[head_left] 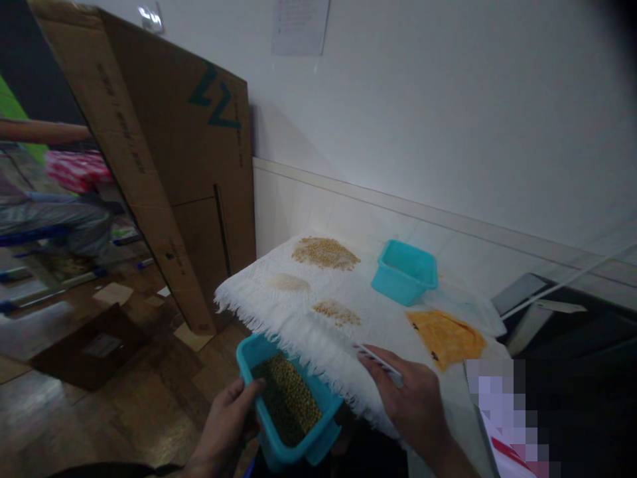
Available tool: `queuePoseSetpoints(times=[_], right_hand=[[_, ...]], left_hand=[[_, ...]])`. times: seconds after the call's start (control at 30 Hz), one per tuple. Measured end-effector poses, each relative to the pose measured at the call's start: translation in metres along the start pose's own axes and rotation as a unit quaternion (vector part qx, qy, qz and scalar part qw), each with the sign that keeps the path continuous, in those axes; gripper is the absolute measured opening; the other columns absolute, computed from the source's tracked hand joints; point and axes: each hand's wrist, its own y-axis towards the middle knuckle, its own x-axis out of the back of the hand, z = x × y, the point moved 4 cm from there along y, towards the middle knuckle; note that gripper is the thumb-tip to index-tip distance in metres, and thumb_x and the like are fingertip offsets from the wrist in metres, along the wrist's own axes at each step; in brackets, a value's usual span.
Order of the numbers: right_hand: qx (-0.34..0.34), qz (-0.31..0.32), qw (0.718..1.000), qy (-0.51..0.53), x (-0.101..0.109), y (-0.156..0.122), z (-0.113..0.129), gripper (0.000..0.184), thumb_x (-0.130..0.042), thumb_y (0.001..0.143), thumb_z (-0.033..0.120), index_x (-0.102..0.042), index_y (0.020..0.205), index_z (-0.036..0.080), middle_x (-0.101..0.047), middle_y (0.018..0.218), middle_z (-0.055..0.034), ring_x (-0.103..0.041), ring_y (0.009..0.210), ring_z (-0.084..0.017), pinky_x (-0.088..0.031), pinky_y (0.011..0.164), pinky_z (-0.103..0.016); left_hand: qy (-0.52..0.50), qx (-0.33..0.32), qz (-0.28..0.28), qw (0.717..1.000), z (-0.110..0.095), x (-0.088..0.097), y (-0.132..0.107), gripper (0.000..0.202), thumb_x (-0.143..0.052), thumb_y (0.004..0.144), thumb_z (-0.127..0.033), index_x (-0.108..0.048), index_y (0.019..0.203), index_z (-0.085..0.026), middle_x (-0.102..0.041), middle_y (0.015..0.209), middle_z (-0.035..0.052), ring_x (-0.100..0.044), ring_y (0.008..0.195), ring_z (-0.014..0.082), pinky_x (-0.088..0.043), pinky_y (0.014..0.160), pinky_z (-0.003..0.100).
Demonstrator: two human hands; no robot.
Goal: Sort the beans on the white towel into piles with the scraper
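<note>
A teal bin (283, 448) is in the lower centre of the frame, the thumb of the left hand (231, 415) over its left rim and the fingers clamped on that side. Inside, yellow beans (296, 388) lie toward the right and dark green grains (279, 408) toward the left, the two meeting along a rough line. A second teal bin (398, 285) stands right of centre; only its inner walls show, so what it holds cannot be told.

The fringed edge of a white cloth (263, 309) on the bench slants from left of centre to the lower middle, hanging over the first bin's far rim. White cloth shows between a large bean pile (324, 253), a pale grain pile (288, 283) and a smaller bean pile (338, 312).

The fingers of the right hand (415, 398) are clamped on a slim white strip (381, 364), above the cloth near the smaller pile. An orange cloth (445, 337) lies at right, just beside a translucent piece (478, 307). A tall cardboard box (174, 126) blocks the upper left, with the wall (448, 99) behind the bench.
</note>
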Motion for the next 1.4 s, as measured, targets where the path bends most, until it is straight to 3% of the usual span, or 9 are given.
queuePoseSetpoints(times=[0.03,0.2,0.47,0.67,0.8,1.4], right_hand=[[-0.009,-0.015,0.999,-0.029,0.006,0.0,-0.01,0.033,-0.051,0.098,0.039,-0.079,0.091,0.023,-0.08,0.084,-0.0042,-0.077,0.069,-0.021,-0.063,0.067,-0.026],[-0.016,-0.031,0.992,-0.12,0.026,-0.009,-0.043,0.043,-0.044,0.099,0.042,-0.079,0.084,0.021,-0.079,0.082,-0.0068,-0.076,0.065,-0.024,-0.062,0.058,-0.029],[-0.066,-0.011,0.995,-0.07,0.016,-0.02,-0.055,0.036,-0.05,0.097,0.042,-0.078,0.091,0.022,-0.08,0.087,-0.0044,-0.077,0.076,-0.023,-0.063,0.068,-0.028],[-0.092,-0.005,0.995,-0.025,0.011,-0.02,-0.06,0.032,-0.053,0.095,0.041,-0.079,0.091,0.023,-0.08,0.086,-0.0043,-0.077,0.076,-0.023,-0.063,0.068,-0.027],[-0.101,0.004,0.995,-0.018,0.012,-0.021,-0.062,0.031,-0.054,0.095,0.041,-0.079,0.092,0.023,-0.08,0.086,-0.0042,-0.077,0.075,-0.022,-0.062,0.067,-0.026],[-0.051,0.022,0.998,0.015,0.001,-0.011,-0.049,0.027,-0.056,0.095,0.035,-0.078,0.095,0.018,-0.08,0.086,-0.0046,-0.077,0.073,-0.019,-0.06,0.067,-0.021]], left_hand=[[-0.001,0.001,-0.001,1.0,0.002,0.001,0.001,0.031,-0.082,0.061,-0.045,-0.067,0.065,-0.018,-0.06,0.052,-0.0032,-0.05,0.045,0.0108,-0.039,0.044,0.021],[-0.004,-0.021,-0.001,1.0,0.005,-0.001,0.005,0.037,-0.082,0.06,-0.048,-0.06,0.055,-0.018,-0.045,0.042,-0.0078,-0.035,0.037,0.0059,-0.026,0.036,0.019],[-0.006,-0.003,0.008,1.0,0.01,-0.004,0.003,0.042,-0.083,0.058,-0.052,-0.058,0.054,-0.019,-0.044,0.039,-0.0072,-0.032,0.034,0.0048,-0.024,0.034,0.018],[-0.015,-0.005,0.013,1.0,0.015,-0.002,0.005,0.036,-0.082,0.064,-0.048,-0.063,0.061,-0.018,-0.049,0.043,-0.0064,-0.037,0.037,0.0058,-0.027,0.036,0.017],[-0.006,-0.011,0.004,1.0,0.01,-0.004,0.004,0.041,-0.083,0.059,-0.051,-0.06,0.055,-0.018,-0.046,0.041,-0.0072,-0.035,0.036,0.0057,-0.025,0.035,0.018],[0.0,-0.003,-0.016,1.0,0.001,-0.008,-0.003,0.041,-0.084,0.053,-0.05,-0.058,0.053,-0.018,-0.044,0.041,-0.0082,-0.034,0.036,0.0051,-0.023,0.037,0.018]])
